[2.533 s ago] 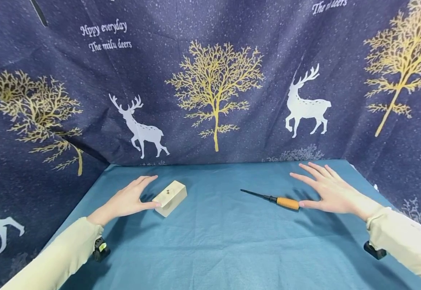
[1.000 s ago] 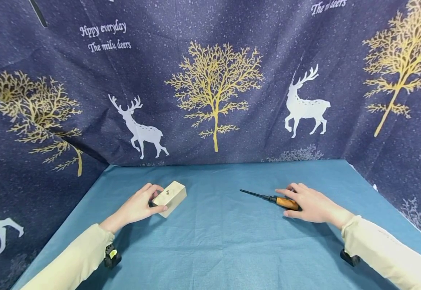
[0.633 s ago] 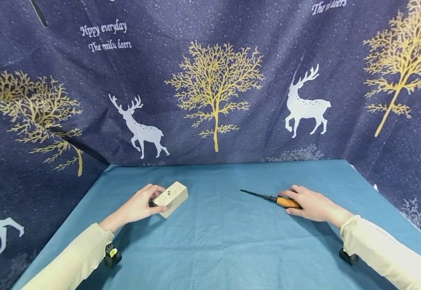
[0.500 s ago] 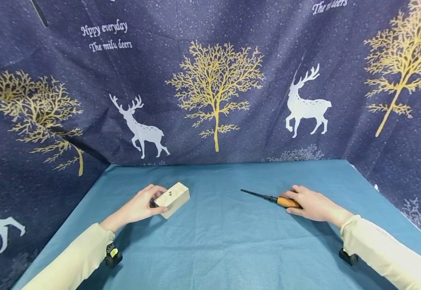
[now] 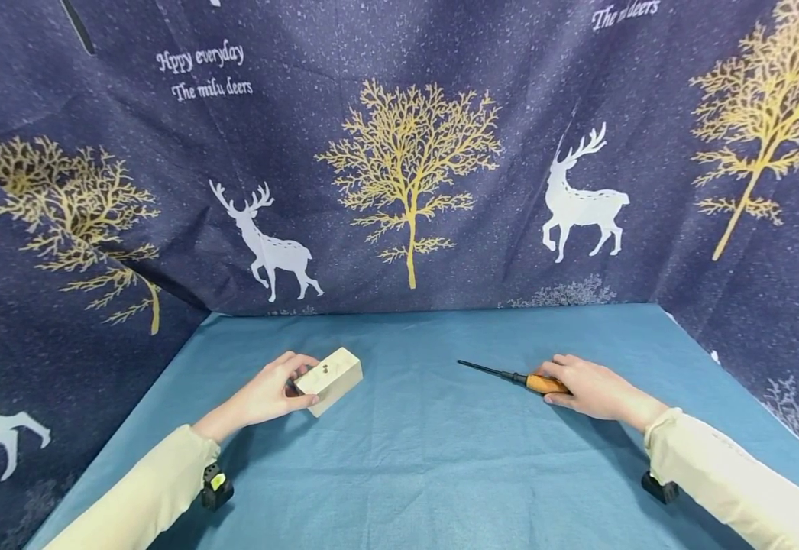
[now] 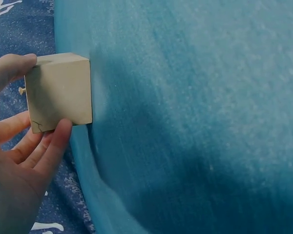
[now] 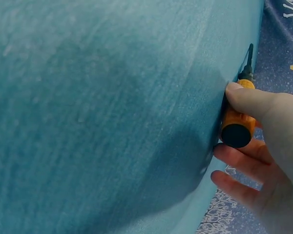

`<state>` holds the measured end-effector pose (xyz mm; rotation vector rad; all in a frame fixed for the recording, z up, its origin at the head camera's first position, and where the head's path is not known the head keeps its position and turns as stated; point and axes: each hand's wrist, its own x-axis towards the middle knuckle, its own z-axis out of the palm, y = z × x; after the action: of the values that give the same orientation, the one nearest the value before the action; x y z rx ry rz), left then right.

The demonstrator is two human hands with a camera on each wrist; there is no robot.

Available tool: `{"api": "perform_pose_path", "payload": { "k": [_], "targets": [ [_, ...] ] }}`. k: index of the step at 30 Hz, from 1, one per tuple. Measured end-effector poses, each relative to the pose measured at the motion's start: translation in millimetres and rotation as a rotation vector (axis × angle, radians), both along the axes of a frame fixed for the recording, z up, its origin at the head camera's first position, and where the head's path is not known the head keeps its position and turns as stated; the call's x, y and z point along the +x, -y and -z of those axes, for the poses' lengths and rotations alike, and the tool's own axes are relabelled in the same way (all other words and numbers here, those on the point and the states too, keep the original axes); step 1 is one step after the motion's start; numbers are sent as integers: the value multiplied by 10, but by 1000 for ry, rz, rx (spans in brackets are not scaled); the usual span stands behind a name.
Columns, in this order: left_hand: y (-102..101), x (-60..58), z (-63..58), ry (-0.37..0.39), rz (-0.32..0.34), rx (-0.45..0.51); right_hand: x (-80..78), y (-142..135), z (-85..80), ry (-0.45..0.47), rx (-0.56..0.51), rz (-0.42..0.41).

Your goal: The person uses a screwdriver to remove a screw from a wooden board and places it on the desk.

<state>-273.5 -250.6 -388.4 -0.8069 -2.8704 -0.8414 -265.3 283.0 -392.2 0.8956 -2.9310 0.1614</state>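
Note:
A pale wooden block (image 5: 334,386) sits at the left of the blue cloth, with a small screw (image 5: 325,369) standing out of its top face. My left hand (image 5: 257,393) grips the near end of this block, thumb on one side and fingers on the other. On the right lies a screwdriver (image 5: 513,376) with a black shaft pointing left and an orange handle (image 7: 238,116). My right hand (image 5: 595,389) holds that handle between thumb and fingers; its outer fingers hang apart from it in the right wrist view. The palm hides part of the handle's end in the head view.
Blue cloth (image 5: 413,466) covers the table. A dark curtain (image 5: 441,46) printed with deer and trees rises behind and to both sides. Black wrist cameras (image 5: 217,489) hang under both cream sleeves.
Both hands have come down from their spread pose above the table. The left has taken hold of the block, which has shifted slightly right; the right has closed round the screwdriver's handle.

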Motion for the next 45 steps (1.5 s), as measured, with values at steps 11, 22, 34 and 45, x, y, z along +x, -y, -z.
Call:
{"api": "perform_pose_path", "payload": {
  "k": [11,22,34,45],
  "targets": [
    [-117,33,31,-11,89,25,9,-40,-35,-12,-4,34],
    [-245,47,47,4,143,39,61,-112,-89,-151,-43,27],
    [-468,140,17,3,206,57,86,-87,-192,-170,-120,58],
    [-697,163,43,45,222,84,100,-29,-259,-212,-191,36]
  ]
}}
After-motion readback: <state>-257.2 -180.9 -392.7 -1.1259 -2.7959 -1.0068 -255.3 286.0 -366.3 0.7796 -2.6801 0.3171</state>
